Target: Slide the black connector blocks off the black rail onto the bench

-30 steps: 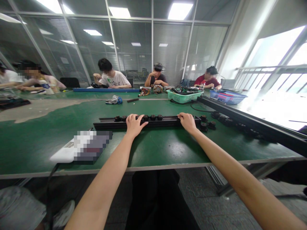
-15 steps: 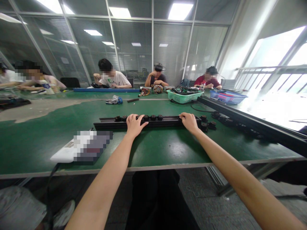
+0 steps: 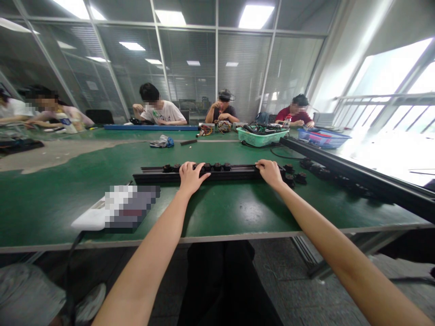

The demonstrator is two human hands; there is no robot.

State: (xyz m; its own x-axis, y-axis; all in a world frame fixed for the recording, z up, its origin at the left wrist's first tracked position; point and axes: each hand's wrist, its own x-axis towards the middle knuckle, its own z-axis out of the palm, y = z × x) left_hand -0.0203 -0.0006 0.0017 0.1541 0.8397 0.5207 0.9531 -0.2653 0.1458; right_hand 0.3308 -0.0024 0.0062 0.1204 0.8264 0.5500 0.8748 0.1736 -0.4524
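A long black rail (image 3: 234,172) lies across the green table (image 3: 220,208) in front of me, with several small black round parts (image 3: 217,166) sitting along its top. My left hand (image 3: 190,176) rests on the rail near its middle, fingers curled over it. My right hand (image 3: 271,172) grips the rail near its right end, fingers wrapped over the far side. A few loose black round parts (image 3: 295,175) lie on the table just right of that hand.
A white and dark device (image 3: 117,209) with a cable lies at the left front. A second long black rail (image 3: 356,174) runs along the right. A green basket (image 3: 261,135) and blue basket (image 3: 322,137) stand at the back, where several people sit working.
My right hand has slid a little to the right along the rail. The left hand and the rail stay where they were.
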